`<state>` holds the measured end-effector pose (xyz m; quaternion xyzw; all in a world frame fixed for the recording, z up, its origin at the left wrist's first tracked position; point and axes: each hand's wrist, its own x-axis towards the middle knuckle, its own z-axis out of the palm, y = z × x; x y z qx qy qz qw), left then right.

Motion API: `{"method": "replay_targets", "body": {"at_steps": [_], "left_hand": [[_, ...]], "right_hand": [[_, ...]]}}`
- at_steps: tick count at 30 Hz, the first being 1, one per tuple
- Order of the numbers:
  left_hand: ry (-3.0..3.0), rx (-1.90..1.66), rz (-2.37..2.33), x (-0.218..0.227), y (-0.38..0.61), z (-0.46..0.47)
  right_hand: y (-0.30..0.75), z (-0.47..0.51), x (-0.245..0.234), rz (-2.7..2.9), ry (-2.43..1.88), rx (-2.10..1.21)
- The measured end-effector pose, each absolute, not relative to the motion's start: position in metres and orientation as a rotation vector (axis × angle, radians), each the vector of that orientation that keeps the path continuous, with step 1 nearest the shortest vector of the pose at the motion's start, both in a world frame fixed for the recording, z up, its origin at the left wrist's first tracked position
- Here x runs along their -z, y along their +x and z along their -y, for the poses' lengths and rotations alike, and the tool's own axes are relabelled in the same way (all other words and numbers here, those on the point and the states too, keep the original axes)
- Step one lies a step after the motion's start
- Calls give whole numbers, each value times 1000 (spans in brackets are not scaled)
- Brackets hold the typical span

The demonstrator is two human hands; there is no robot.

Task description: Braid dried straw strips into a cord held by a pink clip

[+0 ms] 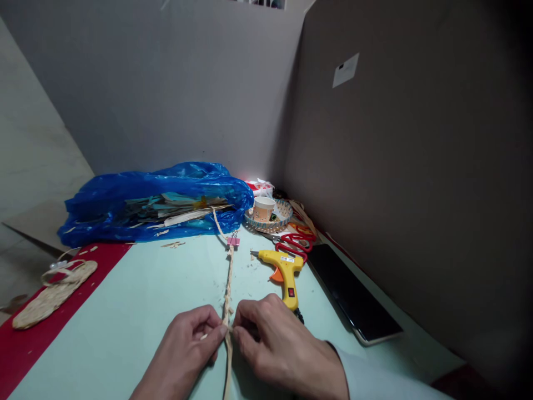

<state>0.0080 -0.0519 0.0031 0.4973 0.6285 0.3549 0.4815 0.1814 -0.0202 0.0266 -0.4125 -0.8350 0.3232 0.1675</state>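
Observation:
A pale braided straw cord (229, 278) runs down the middle of the table toward me. Its far part is gripped by a pink binder clip (234, 241). At the near end of the braid, my left hand (189, 339) pinches a strand between thumb and forefinger. Just across the cord, my right hand (277, 339) is closed too, its thumb and forefinger pressed together on a strand. A loose strand hangs below the fingers toward the table's near edge. Beyond my right hand lies a yellow glue gun (287, 266) with an orange trigger.
A blue plastic bag (104, 194) of dried strips lies at the back. Right of it, a woven basket (285, 214) holds a paper cup (264, 209). Red-handled scissors (297, 244) and a dark tablet (350, 294) are at right. A woven sandal (54, 297) rests at left.

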Motion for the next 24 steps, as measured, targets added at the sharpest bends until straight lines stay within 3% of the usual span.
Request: {"method": "replay_targets", "body": {"at_steps": [7,15,24], "left_hand": [[1194,-885,-1484,5,9,50],[1039,-911,-1300,-2,5,52],[935,-894,-1329,5,4,52]], "right_hand": [[169,36,-9,2387,-1060,-859],[168,35,23,2630,-471,14],[166,31,15,2588,-290,112]]}}
